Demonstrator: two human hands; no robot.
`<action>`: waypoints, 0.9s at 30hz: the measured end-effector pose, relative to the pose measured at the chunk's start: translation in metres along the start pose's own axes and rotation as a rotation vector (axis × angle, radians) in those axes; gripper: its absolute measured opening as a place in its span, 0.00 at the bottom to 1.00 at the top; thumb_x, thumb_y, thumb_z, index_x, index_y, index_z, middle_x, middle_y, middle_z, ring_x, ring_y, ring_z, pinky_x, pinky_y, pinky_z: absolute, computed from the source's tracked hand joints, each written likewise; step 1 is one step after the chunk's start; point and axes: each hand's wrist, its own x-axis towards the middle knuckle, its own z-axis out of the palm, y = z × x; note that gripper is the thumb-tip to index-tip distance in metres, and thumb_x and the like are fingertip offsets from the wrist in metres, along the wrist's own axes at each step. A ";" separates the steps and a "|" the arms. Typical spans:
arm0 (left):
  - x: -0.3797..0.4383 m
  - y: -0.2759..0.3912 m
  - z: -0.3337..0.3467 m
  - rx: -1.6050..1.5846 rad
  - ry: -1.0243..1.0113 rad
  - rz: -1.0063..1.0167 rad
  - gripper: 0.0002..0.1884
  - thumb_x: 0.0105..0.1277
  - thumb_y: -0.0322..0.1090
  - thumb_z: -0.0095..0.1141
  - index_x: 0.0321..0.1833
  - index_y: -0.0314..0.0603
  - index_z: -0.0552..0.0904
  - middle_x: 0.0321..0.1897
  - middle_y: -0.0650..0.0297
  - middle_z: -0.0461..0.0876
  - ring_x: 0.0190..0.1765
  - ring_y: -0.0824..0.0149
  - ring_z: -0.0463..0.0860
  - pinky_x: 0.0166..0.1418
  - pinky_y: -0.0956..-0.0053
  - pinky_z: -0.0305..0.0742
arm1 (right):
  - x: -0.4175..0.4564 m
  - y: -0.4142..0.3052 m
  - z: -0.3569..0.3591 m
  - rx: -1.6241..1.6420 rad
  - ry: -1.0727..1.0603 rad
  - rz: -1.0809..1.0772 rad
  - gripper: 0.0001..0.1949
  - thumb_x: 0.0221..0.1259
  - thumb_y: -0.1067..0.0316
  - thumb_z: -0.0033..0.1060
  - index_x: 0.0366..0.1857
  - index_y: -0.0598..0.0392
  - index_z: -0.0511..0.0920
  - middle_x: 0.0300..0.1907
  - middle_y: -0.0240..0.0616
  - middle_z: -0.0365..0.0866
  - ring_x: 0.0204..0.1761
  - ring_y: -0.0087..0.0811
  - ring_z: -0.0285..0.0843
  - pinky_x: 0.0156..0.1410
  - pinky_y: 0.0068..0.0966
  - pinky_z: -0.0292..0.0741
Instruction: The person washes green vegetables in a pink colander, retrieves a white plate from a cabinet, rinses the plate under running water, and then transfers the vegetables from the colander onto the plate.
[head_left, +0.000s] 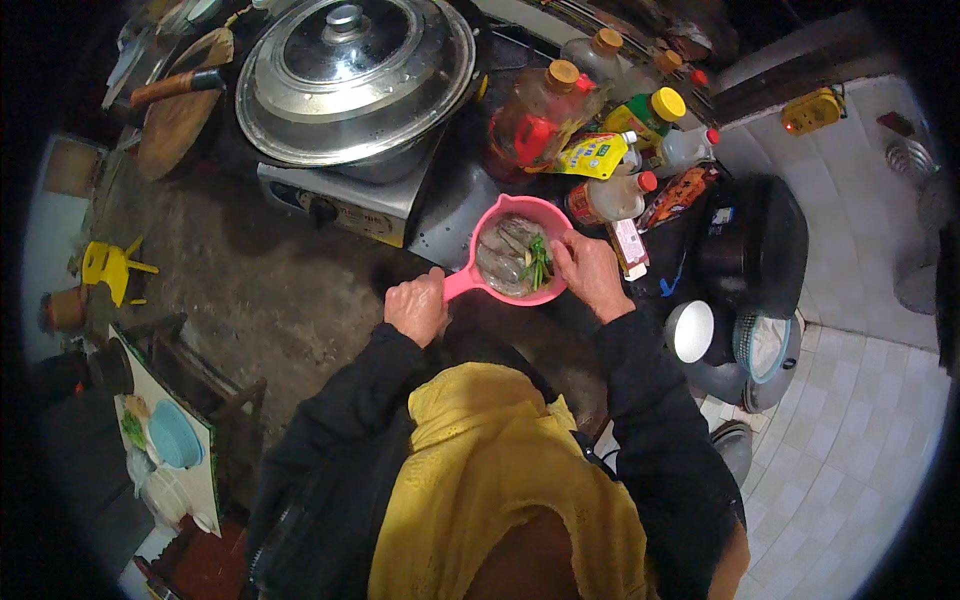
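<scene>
A pink plastic water scoop (537, 301) hangs before my body, its bowl facing up. My left hand (417, 306) is closed around its handle. My right hand (591, 271) grips the right side of the rim, thumb at the inner edge; the other fingers are mostly hidden. Inside the bowl lie raw grey shrimp (501, 251), with cut green scallion pieces (538, 262) along the right side.
Ahead, a lidded steel wok (337, 120) sits on a gas stove (341, 206). Seasoning bottles (600, 196) and a yellow pouch (596, 154) crowd the counter at right. A white bowl (690, 331) stands nearer me. A yellow chair (109, 266) and a low table (199, 439) are at left.
</scene>
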 end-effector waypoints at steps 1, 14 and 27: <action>-0.002 -0.003 -0.001 -0.017 -0.017 0.001 0.12 0.57 0.36 0.65 0.38 0.42 0.76 0.29 0.51 0.84 0.35 0.43 0.85 0.37 0.48 0.77 | -0.003 0.000 0.001 0.041 0.080 -0.027 0.08 0.68 0.66 0.58 0.38 0.60 0.82 0.34 0.53 0.84 0.36 0.51 0.84 0.40 0.41 0.77; -0.082 -0.099 -0.093 -0.081 -0.132 0.020 0.08 0.56 0.33 0.62 0.37 0.44 0.78 0.28 0.49 0.84 0.36 0.41 0.83 0.38 0.46 0.76 | -0.029 -0.062 0.013 0.568 0.396 0.049 0.09 0.69 0.76 0.58 0.49 0.58 0.80 0.42 0.34 0.81 0.31 0.21 0.78 0.39 0.21 0.76; -0.258 -0.313 -0.164 -0.084 0.266 -0.649 0.10 0.56 0.39 0.67 0.35 0.46 0.80 0.29 0.49 0.85 0.36 0.40 0.84 0.39 0.45 0.77 | 0.031 -0.349 0.153 0.502 -0.021 -0.438 0.10 0.65 0.73 0.59 0.49 0.55 0.82 0.48 0.46 0.84 0.49 0.47 0.85 0.52 0.34 0.81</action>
